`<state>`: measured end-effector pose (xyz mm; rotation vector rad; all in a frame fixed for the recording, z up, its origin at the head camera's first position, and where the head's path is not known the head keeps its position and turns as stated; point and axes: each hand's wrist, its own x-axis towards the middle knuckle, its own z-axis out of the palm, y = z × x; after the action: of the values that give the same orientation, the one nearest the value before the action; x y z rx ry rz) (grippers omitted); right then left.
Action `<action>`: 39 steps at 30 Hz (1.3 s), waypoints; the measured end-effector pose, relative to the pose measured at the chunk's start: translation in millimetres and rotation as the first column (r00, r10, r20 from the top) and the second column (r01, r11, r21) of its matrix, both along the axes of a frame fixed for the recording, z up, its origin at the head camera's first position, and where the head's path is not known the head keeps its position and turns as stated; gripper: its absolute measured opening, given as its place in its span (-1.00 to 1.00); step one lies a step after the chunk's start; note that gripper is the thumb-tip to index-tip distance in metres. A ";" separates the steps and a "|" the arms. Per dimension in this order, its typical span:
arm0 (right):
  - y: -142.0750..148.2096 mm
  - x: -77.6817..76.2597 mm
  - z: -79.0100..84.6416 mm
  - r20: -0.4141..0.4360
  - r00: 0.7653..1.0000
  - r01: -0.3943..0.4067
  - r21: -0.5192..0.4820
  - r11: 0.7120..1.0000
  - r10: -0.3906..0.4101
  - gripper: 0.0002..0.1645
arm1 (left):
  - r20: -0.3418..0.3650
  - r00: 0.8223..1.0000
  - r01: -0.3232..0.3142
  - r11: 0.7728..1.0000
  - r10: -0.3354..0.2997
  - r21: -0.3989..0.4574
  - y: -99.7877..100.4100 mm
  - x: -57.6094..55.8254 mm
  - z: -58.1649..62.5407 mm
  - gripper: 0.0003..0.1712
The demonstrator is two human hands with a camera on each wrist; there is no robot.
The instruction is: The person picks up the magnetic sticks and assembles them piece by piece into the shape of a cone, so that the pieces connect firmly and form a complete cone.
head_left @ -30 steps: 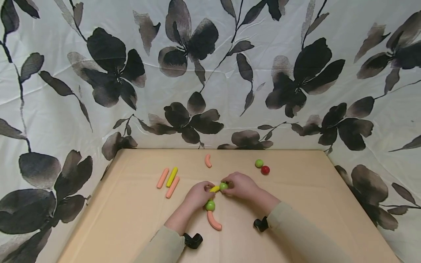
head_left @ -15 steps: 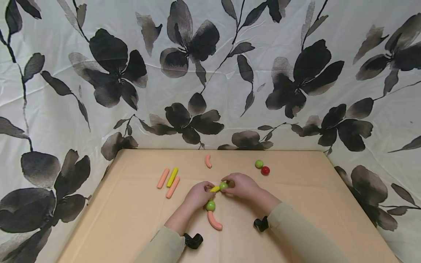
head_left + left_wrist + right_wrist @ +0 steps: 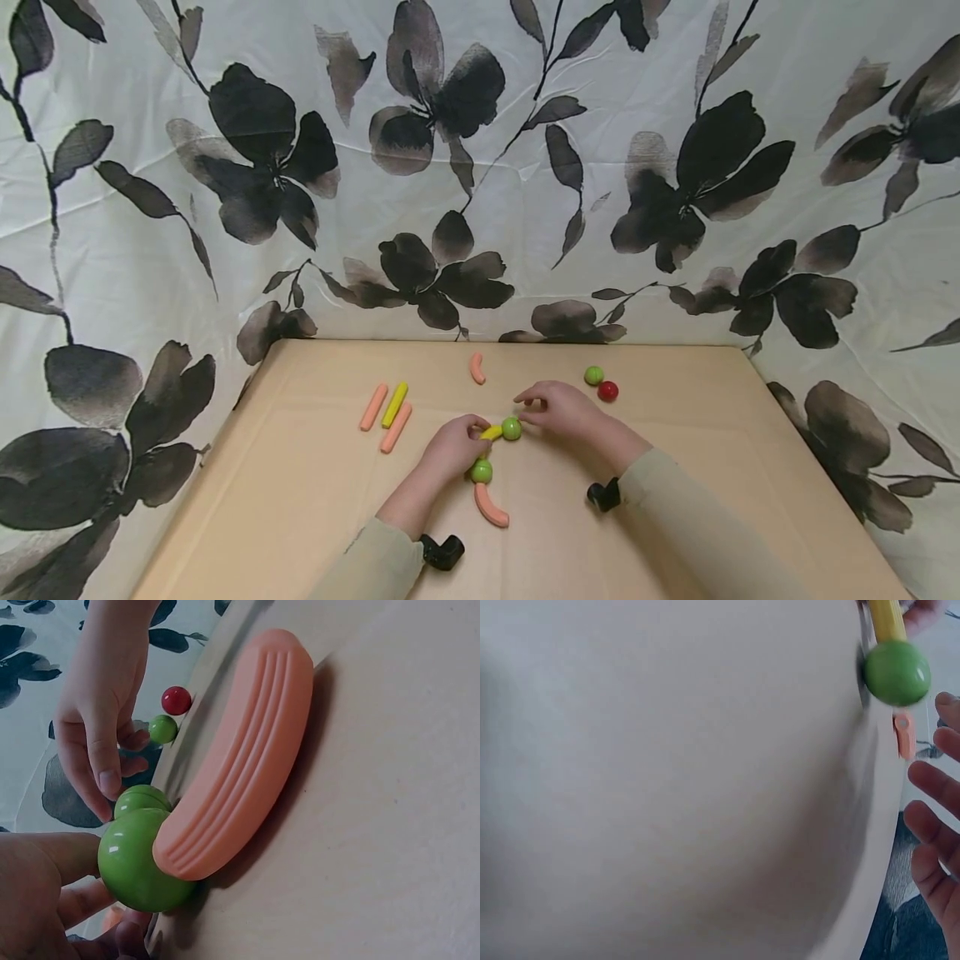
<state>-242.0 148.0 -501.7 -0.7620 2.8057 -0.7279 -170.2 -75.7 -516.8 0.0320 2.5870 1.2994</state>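
Note:
My left hand (image 3: 453,446) holds a yellow curved stick (image 3: 491,432), its middle partly hidden by the fingers. A green ball (image 3: 512,428) sits at the stick's far end. At the near end is another green ball (image 3: 482,472), followed by a ridged salmon-pink curved stick (image 3: 492,507) lying on the table, its end against that ball in the left wrist view. My right hand (image 3: 558,407) is just beyond the far green ball (image 3: 897,673), fingers loosely bent and holding nothing; a small gap separates them in the right wrist view.
Two straight pink sticks (image 3: 373,407) and a straight yellow stick (image 3: 394,405) lie at the left on the tabletop (image 3: 300,500). A short pink curved piece (image 3: 477,368) lies at the back. A green ball (image 3: 594,376) and a red ball (image 3: 608,391) sit back right.
My right hand has let go of the far green ball and moved slightly up and to the right. The left hand stays in place on the yellow curved stick.

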 end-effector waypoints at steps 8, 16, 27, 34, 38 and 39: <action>0.6 -24.4 5.2 0.038 0.999 0.016 -0.001 1.000 -0.016 -0.64 | -0.004 1.000 0.019 1.000 -0.019 -0.016 -1.6 1.4 -1.7 -0.67; -15.9 -47.6 8.8 0.098 0.995 0.007 -0.003 1.000 -0.007 -0.61 | -0.016 0.998 0.067 0.998 -0.067 -0.016 -2.6 4.1 2.3 -0.64; -49.8 -68.8 16.3 0.019 0.996 -0.094 0.097 0.991 0.093 -0.61 | -0.027 0.997 0.065 0.997 -0.066 -0.033 -9.4 6.7 6.2 -0.65; -68.7 -75.5 20.1 -0.023 0.972 -0.225 0.179 0.958 0.232 -0.58 | -0.020 0.998 0.066 0.997 -0.067 -0.041 -12.0 6.1 3.7 -0.66; -71.6 -79.9 18.8 -0.055 0.953 -0.281 0.214 0.936 0.299 -0.57 | -0.030 0.998 0.059 0.997 -0.061 -0.045 -8.9 2.7 0.9 -0.66; -72.0 -80.8 18.5 -0.060 0.950 -0.287 0.221 0.932 0.307 -0.57 | -0.035 0.998 0.059 0.997 -0.061 -0.043 -8.2 1.8 0.4 -0.66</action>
<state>-322.8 75.9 -483.2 -1.1710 2.6963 -0.3467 -168.4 -83.9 -516.4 0.1265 2.6216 1.2350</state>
